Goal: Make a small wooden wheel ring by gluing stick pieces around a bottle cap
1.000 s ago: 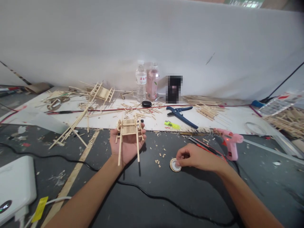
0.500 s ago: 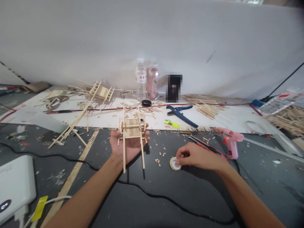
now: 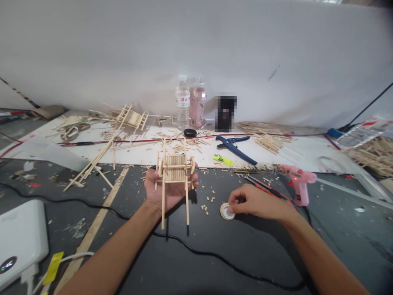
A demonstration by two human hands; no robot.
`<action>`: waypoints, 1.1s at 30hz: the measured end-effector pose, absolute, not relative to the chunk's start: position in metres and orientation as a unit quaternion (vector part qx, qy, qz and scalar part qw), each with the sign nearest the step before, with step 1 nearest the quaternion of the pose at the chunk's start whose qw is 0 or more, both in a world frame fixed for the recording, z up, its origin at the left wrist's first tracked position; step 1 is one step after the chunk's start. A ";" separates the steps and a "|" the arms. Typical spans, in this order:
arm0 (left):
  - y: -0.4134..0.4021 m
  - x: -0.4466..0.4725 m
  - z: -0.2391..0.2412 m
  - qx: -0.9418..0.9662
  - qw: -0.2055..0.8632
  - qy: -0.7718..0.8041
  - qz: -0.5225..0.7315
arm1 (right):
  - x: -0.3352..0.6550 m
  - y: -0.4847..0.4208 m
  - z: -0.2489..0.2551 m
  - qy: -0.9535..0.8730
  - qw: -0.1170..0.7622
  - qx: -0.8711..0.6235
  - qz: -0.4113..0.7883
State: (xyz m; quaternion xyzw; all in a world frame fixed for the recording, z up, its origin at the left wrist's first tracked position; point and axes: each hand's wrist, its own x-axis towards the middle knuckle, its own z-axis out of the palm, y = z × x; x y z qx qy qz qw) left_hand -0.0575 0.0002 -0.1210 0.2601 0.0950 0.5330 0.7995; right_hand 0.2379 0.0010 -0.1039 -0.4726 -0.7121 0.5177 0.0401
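Note:
My left hand is palm up and holds a small cart model made of thin wooden sticks, with two long shafts pointing toward me. My right hand rests on the dark table with its fingertips pinched on a small round tape roll lying flat. The two hands are about a hand's width apart.
A pink glue gun stands just right of my right hand. Blue cutters, a yellow marker, two bottles and loose sticks lie on the white board behind. A black cable crosses near me; a white box sits at left.
My left hand has shifted slightly right and raised the cart a little, turning it more upright. My right hand stays on the tape roll.

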 end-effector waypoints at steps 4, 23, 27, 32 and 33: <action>-0.002 -0.057 -0.119 0.268 0.806 0.099 0.518 | 0.238 0.001 -0.103 -0.710 0.040 -0.471 0.521; -0.006 -0.054 -0.111 0.266 0.837 0.092 0.469 | 0.237 0.001 -0.103 -0.713 0.040 -0.469 0.519; -0.006 -0.054 -0.112 0.270 0.837 0.096 0.466 | 0.238 0.001 -0.105 -0.713 0.039 -0.468 0.520; -0.007 -0.054 -0.112 0.275 0.834 0.099 0.467 | 0.239 0.001 -0.105 -0.710 0.037 -0.470 0.523; -0.007 -0.054 -0.112 0.276 0.834 0.099 0.468 | 0.238 0.001 -0.105 -0.710 0.037 -0.470 0.523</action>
